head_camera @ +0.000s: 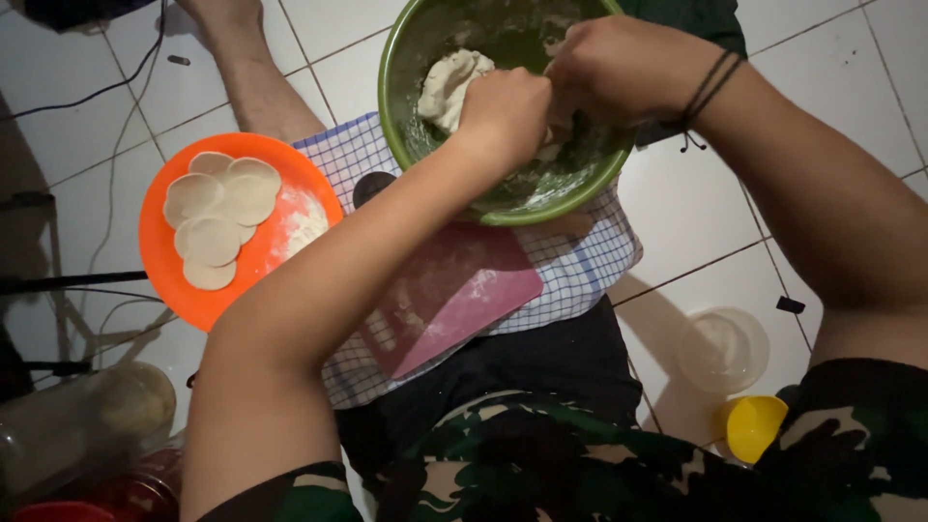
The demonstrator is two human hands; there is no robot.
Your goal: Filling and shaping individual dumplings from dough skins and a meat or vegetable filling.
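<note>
A green bowl [401,58] sits on a checked cloth [580,261] and holds a pale lump of dough [447,85]. Both hands are inside the bowl. My left hand [505,114] is closed on dough at the lump's right side. My right hand [619,66], with black bands at the wrist, is closed on dough beside it. What lies between the two hands is hidden by the fingers.
An orange plate [159,256] with several flat dough rounds and flour lies to the left. A pink board [454,295] rests on the cloth. A clear lid [723,350] and yellow cup [754,425] lie at the right. A bare leg [251,77] and cables cross the tiled floor.
</note>
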